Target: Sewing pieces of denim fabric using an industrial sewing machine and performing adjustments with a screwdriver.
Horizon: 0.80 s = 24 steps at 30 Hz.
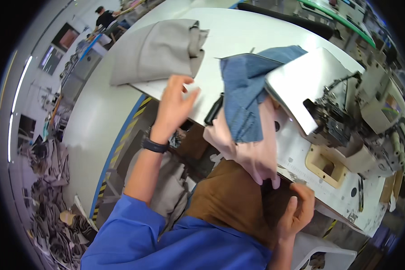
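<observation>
Our left hand and right hand curve empty, part-spread; we judge the grey cloth soft, best gripped at its folds.

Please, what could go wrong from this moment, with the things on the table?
The pink cloth droops over the front edge of the table, so it might slide off and take the denim lying on it; neither the left hand nor the right hand holds it.
The denim also lies against the sewing machine, so it could perhaps catch if pulled.
</observation>
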### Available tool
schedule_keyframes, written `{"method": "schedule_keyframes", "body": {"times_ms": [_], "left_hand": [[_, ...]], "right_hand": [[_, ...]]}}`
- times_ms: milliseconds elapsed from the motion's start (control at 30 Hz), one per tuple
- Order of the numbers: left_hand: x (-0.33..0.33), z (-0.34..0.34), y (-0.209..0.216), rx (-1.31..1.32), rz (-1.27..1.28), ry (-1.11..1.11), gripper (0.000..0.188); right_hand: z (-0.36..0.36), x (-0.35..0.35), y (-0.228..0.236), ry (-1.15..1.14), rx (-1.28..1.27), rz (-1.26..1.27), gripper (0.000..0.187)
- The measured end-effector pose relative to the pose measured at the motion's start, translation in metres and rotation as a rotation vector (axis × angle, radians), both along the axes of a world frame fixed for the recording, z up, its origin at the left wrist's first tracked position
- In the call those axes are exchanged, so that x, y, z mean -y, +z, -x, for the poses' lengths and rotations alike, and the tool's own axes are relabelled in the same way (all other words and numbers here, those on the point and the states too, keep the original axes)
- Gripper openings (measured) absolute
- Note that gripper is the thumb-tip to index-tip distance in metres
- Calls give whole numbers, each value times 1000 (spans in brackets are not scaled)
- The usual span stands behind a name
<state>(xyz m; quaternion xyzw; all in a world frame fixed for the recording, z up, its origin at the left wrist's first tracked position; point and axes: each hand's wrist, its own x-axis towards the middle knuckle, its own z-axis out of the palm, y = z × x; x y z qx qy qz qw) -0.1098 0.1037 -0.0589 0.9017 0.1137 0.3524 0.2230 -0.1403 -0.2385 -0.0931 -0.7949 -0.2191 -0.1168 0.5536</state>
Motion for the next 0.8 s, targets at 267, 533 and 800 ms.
{"method": "schedule_keyframes", "body": {"times_ms": [267, 533, 800], "left_hand": [[17, -13, -13, -393, -84, 29, 29], [22, 43, 2, -10, 1103, -355, 25], [180, 90, -18, -161, 901, -819, 28]], "right_hand": [[16, -39, 13, 190, 28, 28, 18], [34, -21, 16, 230, -175, -73, 18], [29, -13, 31, 256, -589, -331, 28]]}}
